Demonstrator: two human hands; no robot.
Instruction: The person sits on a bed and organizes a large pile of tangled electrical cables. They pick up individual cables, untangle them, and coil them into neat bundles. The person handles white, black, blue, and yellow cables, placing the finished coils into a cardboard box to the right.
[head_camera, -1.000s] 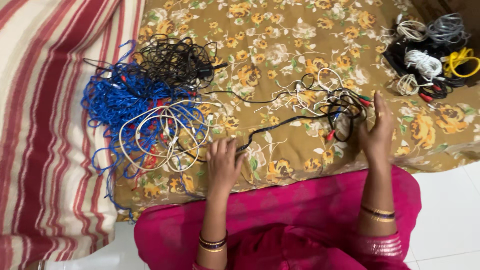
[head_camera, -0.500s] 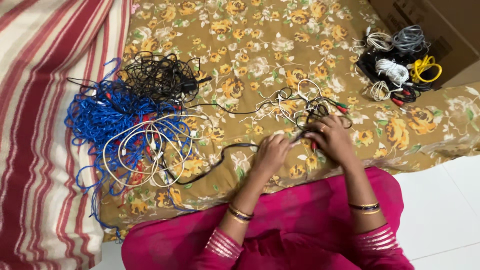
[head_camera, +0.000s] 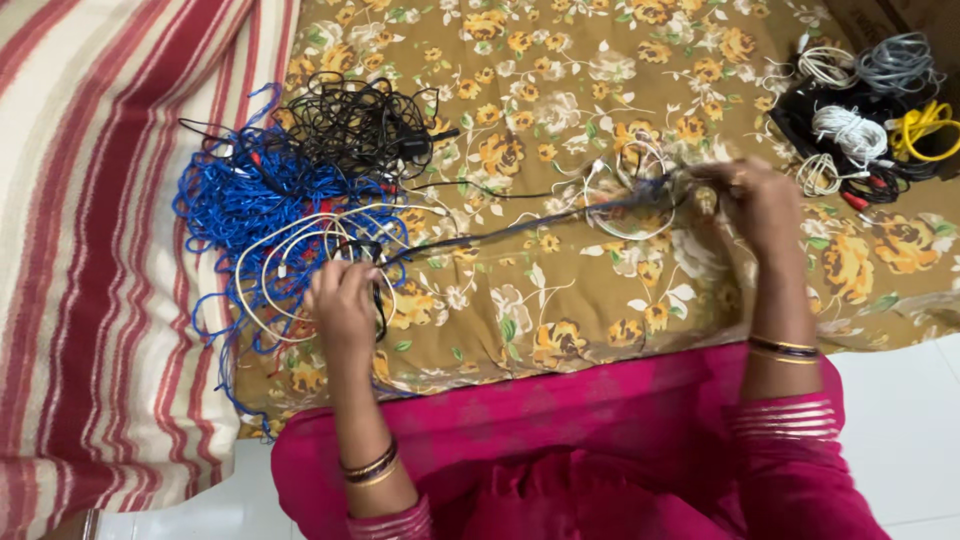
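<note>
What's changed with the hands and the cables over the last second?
Half a second ago both hands met at the small tangle in the middle. Now they are spread apart: the left hand has gone left to the white loops, the right hand right, and a dark cable runs stretched between them. The blue pile, black pile and coiled bundles lie as before.

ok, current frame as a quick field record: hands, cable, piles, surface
left hand: closed on a dark cable, over the white cable loops
right hand: grips the cable's other end, beside a small tangle
cable state: stretched off the cloth between both hands
left pile: blue cable heap, black tangle behind it
far right: coiled bundles, white, grey, yellow, black
surface: floral cloth; striped cloth to the left
</note>
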